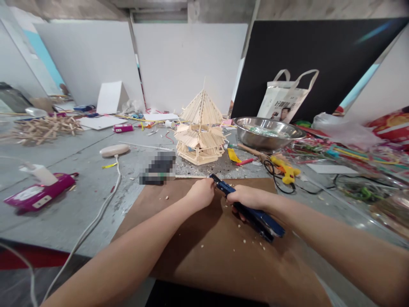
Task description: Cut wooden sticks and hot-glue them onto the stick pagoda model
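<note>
My right hand (pixel 247 198) is wrapped round a dark blue, long-handled hand tool (pixel 260 219) shaped like a stapler. Its narrow dark head points up and left, over the brown board (pixel 191 243). My left hand (pixel 202 192) is closed right beside that head, its fingers curled inward. A thin pale wooden stick (pixel 188 176) runs leftward from the top of this hand; the fingers hide its other end. Beyond both hands stands a tiered pavilion model (pixel 200 128) of thin wooden sticks with a pointed roof.
Small wood chips dot the board. A phone-like dark object (pixel 159 167), blurred out, lies left of the model. To the right are a steel bowl (pixel 270 133), a yellow glue gun (pixel 286 170) and its black cord. A purple power bank (pixel 41 192) and white cable (pixel 104 209) occupy the left.
</note>
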`<state>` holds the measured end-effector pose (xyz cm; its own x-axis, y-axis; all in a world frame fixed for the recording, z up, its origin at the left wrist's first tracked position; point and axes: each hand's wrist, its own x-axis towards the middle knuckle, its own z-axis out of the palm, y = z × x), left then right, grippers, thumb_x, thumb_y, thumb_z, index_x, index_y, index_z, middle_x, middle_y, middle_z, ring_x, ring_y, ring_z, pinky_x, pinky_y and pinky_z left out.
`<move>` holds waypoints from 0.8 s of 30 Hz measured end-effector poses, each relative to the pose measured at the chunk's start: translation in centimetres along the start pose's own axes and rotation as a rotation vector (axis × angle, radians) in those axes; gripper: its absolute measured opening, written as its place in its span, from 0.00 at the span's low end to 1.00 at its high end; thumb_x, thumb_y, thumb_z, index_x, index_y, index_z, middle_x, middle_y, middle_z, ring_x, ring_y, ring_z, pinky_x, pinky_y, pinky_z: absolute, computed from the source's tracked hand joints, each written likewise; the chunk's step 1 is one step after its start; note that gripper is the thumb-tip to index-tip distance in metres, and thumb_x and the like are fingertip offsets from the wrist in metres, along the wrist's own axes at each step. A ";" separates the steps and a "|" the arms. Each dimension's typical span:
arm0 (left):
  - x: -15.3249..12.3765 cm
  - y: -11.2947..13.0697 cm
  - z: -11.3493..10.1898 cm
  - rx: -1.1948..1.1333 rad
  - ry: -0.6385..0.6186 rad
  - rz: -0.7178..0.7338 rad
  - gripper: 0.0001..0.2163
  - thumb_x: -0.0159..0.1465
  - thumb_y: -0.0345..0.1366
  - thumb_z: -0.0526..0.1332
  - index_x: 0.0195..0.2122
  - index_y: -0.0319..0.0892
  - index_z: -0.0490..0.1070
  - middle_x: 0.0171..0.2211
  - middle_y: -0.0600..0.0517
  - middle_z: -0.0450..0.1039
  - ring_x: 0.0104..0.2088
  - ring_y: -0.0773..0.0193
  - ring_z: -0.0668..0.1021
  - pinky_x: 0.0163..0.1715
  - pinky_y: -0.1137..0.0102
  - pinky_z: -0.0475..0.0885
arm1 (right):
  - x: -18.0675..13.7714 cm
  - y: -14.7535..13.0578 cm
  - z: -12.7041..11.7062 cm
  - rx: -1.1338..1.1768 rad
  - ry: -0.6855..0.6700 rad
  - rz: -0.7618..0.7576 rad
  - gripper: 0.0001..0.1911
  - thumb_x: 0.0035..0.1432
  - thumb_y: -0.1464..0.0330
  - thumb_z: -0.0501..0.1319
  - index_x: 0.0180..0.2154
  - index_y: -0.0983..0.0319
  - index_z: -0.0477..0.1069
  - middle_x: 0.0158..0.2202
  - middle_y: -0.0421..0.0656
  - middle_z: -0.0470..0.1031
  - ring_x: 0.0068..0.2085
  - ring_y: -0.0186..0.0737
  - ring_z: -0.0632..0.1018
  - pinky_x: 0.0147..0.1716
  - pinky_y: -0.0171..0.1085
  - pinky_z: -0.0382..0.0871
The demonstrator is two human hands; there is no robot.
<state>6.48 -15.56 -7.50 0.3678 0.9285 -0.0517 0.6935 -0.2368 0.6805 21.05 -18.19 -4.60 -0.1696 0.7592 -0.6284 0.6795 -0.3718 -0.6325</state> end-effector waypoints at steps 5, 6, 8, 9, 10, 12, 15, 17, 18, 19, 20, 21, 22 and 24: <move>-0.1 0.1 -0.2 -0.162 -0.066 -0.024 0.12 0.59 0.38 0.45 0.26 0.40 0.63 0.16 0.56 0.58 0.16 0.71 0.62 0.18 0.74 0.58 | -0.3 -0.1 0.2 -0.029 0.052 -0.002 0.05 0.40 0.71 0.51 0.16 0.64 0.59 0.12 0.40 0.66 0.11 0.29 0.65 0.11 0.29 0.58; -0.2 0.1 -0.2 -0.192 -0.087 -0.040 0.12 0.59 0.38 0.44 0.26 0.40 0.62 0.14 0.57 0.54 0.13 0.72 0.59 0.15 0.75 0.56 | -0.3 -0.1 0.2 -0.036 0.061 -0.005 0.06 0.40 0.71 0.51 0.15 0.64 0.59 0.12 0.40 0.65 0.11 0.29 0.65 0.11 0.29 0.58; -0.4 0.2 -0.3 -0.245 -0.125 -0.070 0.11 0.59 0.39 0.43 0.26 0.41 0.60 0.13 0.59 0.49 0.10 0.74 0.54 0.12 0.75 0.52 | -0.3 -0.1 0.3 -0.047 0.077 -0.018 0.07 0.40 0.71 0.51 0.14 0.64 0.59 0.11 0.39 0.64 0.11 0.29 0.64 0.11 0.29 0.58; -0.4 0.3 -0.3 -0.267 -0.138 -0.081 0.11 0.59 0.38 0.43 0.26 0.41 0.59 0.13 0.60 0.48 0.10 0.74 0.53 0.11 0.76 0.51 | -0.3 -0.1 0.3 -0.051 0.085 -0.024 0.07 0.39 0.71 0.51 0.14 0.64 0.58 0.10 0.39 0.63 0.10 0.29 0.64 0.10 0.29 0.57; -0.4 0.2 -0.3 -0.283 -0.146 -0.089 0.10 0.59 0.38 0.43 0.26 0.41 0.58 0.12 0.60 0.48 0.09 0.74 0.52 0.11 0.76 0.50 | -0.2 -0.1 0.4 -0.055 0.095 -0.029 0.08 0.39 0.71 0.51 0.13 0.64 0.58 0.10 0.39 0.63 0.10 0.29 0.63 0.10 0.29 0.57; -0.4 0.2 -0.2 -0.298 -0.150 -0.096 0.09 0.59 0.37 0.43 0.25 0.41 0.57 0.12 0.61 0.47 0.09 0.74 0.52 0.11 0.76 0.49 | -0.1 -0.1 0.6 -0.064 0.123 -0.032 0.09 0.39 0.71 0.51 0.12 0.64 0.58 0.09 0.38 0.62 0.09 0.29 0.62 0.09 0.29 0.56; -0.2 0.0 0.1 -0.279 -0.109 -0.070 0.09 0.58 0.36 0.44 0.22 0.41 0.55 0.13 0.60 0.48 0.12 0.74 0.54 0.13 0.76 0.49 | 0.1 0.0 0.7 -0.064 0.146 -0.034 0.10 0.40 0.71 0.51 0.11 0.63 0.57 0.08 0.38 0.60 0.08 0.29 0.61 0.09 0.30 0.55; -0.1 -0.1 0.2 -0.249 -0.060 -0.037 0.10 0.58 0.35 0.45 0.20 0.40 0.55 0.15 0.59 0.50 0.14 0.74 0.55 0.15 0.76 0.50 | 0.2 -0.1 0.6 -0.042 0.113 -0.031 0.10 0.40 0.71 0.51 0.11 0.63 0.57 0.08 0.38 0.60 0.09 0.29 0.61 0.10 0.30 0.57; 0.0 -0.1 0.3 -0.230 -0.037 -0.019 0.11 0.58 0.35 0.46 0.19 0.40 0.55 0.15 0.58 0.51 0.15 0.74 0.56 0.16 0.76 0.51 | 0.2 -0.1 0.5 -0.026 0.084 -0.025 0.10 0.40 0.71 0.51 0.11 0.64 0.57 0.08 0.38 0.61 0.09 0.29 0.62 0.10 0.30 0.57; 0.1 -0.1 0.2 -0.210 -0.018 -0.003 0.11 0.57 0.35 0.47 0.19 0.40 0.55 0.16 0.58 0.52 0.17 0.73 0.57 0.18 0.76 0.51 | 0.1 -0.1 0.4 -0.008 0.051 -0.018 0.10 0.41 0.71 0.50 0.12 0.64 0.58 0.09 0.39 0.62 0.10 0.29 0.63 0.11 0.30 0.59; 0.2 -0.2 0.1 -0.190 -0.004 0.011 0.11 0.57 0.35 0.47 0.19 0.39 0.56 0.16 0.57 0.53 0.18 0.73 0.58 0.19 0.76 0.52 | 0.1 -0.2 0.2 0.011 0.019 -0.010 0.09 0.41 0.71 0.50 0.13 0.64 0.59 0.10 0.39 0.64 0.10 0.30 0.64 0.12 0.31 0.60; 0.3 -0.3 -0.1 -0.170 0.007 0.023 0.10 0.57 0.34 0.48 0.19 0.39 0.58 0.17 0.57 0.54 0.19 0.72 0.58 0.20 0.76 0.52 | 0.0 -0.2 0.0 0.023 -0.007 -0.002 0.08 0.41 0.71 0.50 0.14 0.64 0.60 0.12 0.40 0.65 0.11 0.30 0.65 0.13 0.31 0.61; 0.4 -0.4 -0.3 -0.152 0.017 0.032 0.10 0.57 0.34 0.48 0.20 0.39 0.59 0.17 0.56 0.55 0.19 0.71 0.59 0.20 0.75 0.53 | -0.1 -0.2 -0.3 0.040 -0.031 0.005 0.08 0.42 0.71 0.51 0.15 0.65 0.60 0.13 0.41 0.67 0.12 0.30 0.66 0.14 0.31 0.62; 0.6 -0.7 -0.7 -0.120 0.039 0.040 0.10 0.57 0.34 0.48 0.20 0.38 0.61 0.17 0.56 0.57 0.20 0.70 0.61 0.21 0.75 0.54 | -0.3 0.0 -0.8 0.109 -0.084 0.014 0.07 0.43 0.70 0.51 0.19 0.65 0.62 0.16 0.41 0.68 0.13 0.31 0.68 0.16 0.32 0.63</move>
<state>5.78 -14.66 -7.50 0.3680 0.9298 0.0042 0.5987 -0.2404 0.7641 21.65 -17.99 -4.04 -0.2224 0.7079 -0.6703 0.6016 -0.4414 -0.6658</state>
